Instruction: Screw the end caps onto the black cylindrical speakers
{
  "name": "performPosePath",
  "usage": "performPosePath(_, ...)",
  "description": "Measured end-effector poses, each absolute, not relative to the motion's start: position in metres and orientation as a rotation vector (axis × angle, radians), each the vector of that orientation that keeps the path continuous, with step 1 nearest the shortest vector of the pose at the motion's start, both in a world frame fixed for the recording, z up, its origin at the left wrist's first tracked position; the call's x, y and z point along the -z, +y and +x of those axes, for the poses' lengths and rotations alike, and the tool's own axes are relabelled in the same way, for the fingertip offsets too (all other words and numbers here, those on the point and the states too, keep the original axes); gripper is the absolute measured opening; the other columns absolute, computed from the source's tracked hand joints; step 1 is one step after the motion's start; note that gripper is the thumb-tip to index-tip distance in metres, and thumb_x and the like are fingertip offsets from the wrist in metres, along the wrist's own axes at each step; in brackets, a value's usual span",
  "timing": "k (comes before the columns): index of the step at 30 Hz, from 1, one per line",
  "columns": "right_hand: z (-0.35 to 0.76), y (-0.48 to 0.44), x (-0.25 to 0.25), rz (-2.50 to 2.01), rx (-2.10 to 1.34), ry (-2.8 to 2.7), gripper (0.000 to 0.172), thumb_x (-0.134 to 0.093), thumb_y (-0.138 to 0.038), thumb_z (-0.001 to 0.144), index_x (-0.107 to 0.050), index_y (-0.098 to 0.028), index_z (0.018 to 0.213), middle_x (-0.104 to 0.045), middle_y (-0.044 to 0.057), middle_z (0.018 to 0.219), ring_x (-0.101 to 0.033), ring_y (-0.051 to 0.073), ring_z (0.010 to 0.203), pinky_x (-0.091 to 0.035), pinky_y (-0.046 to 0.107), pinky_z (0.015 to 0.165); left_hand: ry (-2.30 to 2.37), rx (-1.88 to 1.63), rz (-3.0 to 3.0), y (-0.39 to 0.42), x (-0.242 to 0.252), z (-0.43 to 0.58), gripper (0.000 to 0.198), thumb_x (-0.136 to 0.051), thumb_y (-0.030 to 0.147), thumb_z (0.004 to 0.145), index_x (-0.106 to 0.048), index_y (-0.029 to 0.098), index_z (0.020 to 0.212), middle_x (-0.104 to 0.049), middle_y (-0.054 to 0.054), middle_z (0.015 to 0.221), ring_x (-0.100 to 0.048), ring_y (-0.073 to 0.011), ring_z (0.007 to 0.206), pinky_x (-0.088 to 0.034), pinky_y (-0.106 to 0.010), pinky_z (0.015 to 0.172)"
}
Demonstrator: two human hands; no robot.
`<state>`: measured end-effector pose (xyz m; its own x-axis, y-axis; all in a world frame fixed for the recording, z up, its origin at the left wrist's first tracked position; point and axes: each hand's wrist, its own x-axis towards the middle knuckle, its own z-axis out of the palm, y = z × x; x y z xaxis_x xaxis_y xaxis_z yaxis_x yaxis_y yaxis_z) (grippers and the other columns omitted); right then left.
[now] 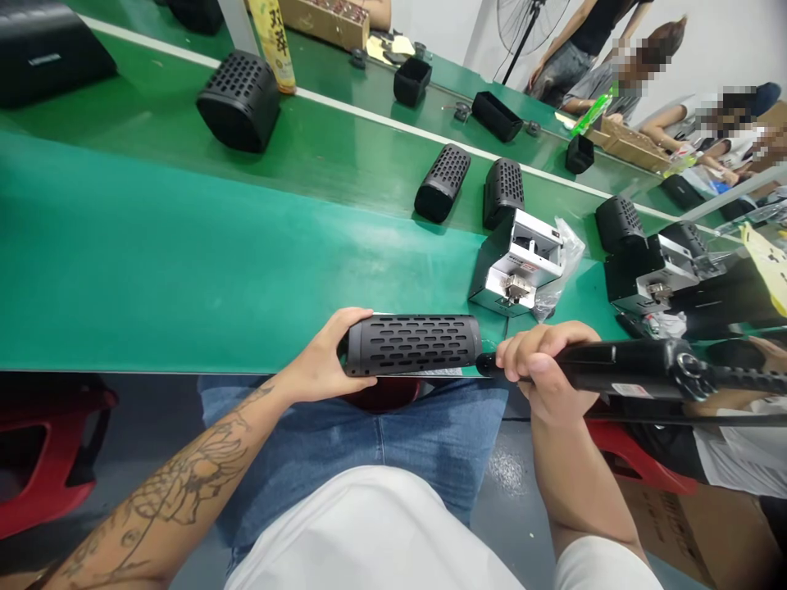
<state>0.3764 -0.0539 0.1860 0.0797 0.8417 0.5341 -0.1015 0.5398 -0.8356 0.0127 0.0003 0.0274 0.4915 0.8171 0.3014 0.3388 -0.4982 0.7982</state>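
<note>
A black speaker housing (415, 344) with rows of slots lies sideways at the front edge of the green bench. My left hand (329, 352) grips its left end, thumb above and fingers below. In my right hand (550, 360) is a black electric screwdriver (615, 365), its fingers wrapped round the front of the body. The tool lies nearly level, and its tip meets or nearly meets the housing's right end; I cannot tell which. Just beyond my right hand stands a silver and black screw feeder (520, 266).
Several slotted black housings, such as this one (443, 182), stand along the green conveyor belt (344, 156). A yellow bottle (272, 45) is at the upper left. A second screw feeder (655, 266) sits to the right. Other people work across the belt. A red stool (43, 459) is at the lower left.
</note>
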Motion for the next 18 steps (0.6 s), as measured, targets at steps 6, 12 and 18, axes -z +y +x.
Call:
performPosePath(6,0.3744,-0.052,-0.1855,-0.693,-0.899,-1.393,0.036,-0.106,-0.034,0.106,-0.072,-0.029,0.093,-0.068,-0.009,0.062,-0.06,0.012,0.045,-0.064,0.027,0.055,0.917,-0.947,2.085,0.0015,-0.0242,0.0135,0.116,-0.114,0.043,0.089,-0.055,0.035,0.189,-0.066,-0.016,0.186,-0.072,-0.0462,0.171,-0.064,-0.066,0.147)
performPosePath(12,0.3791,-0.0481,-0.188,-0.663,-1.002,-1.426,0.037,-0.107,-0.032,0.104,-0.073,-0.029,0.09,-0.067,-0.009,0.062,-0.059,0.012,0.047,-0.064,0.028,0.056,0.89,-0.995,2.112,0.0025,-0.0222,0.0154,0.12,-0.115,0.04,0.086,-0.054,0.035,0.19,-0.069,-0.017,0.183,-0.077,-0.0457,0.166,-0.068,-0.066,0.142)
performPosePath(18,0.3782,-0.051,-0.1872,-0.644,-1.054,-1.452,0.034,-0.106,-0.03,0.104,-0.075,-0.029,0.091,-0.068,-0.008,0.064,-0.061,0.012,0.048,-0.064,0.028,0.056,0.858,-1.037,2.16,0.0021,-0.0201,0.0168,0.122,-0.115,0.036,0.086,-0.053,0.034,0.19,-0.07,-0.019,0.181,-0.076,-0.0474,0.167,-0.068,-0.069,0.141)
